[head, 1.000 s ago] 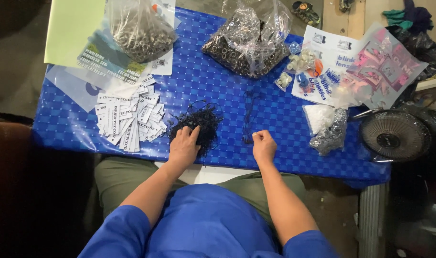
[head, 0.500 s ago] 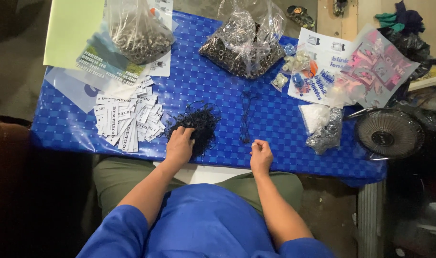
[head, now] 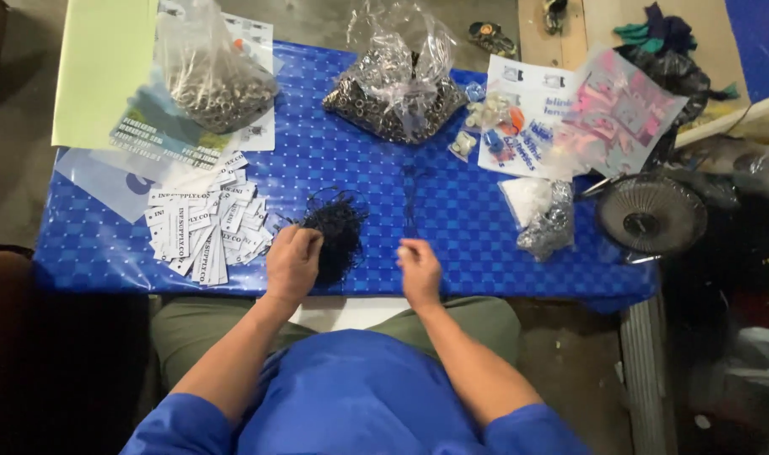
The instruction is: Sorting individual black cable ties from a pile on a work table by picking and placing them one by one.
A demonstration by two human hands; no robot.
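Beyond the curled left hand (head: 293,263) on black strings (head: 338,229), clear bags (head: 397,80) hold metal rings.

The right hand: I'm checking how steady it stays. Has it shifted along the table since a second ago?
No clear move. The right hand is still at the near table edge, just right of the black thread pile.

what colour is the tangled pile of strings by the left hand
Black, seen in the head view: the tangled pile of thin strings on the blue table.
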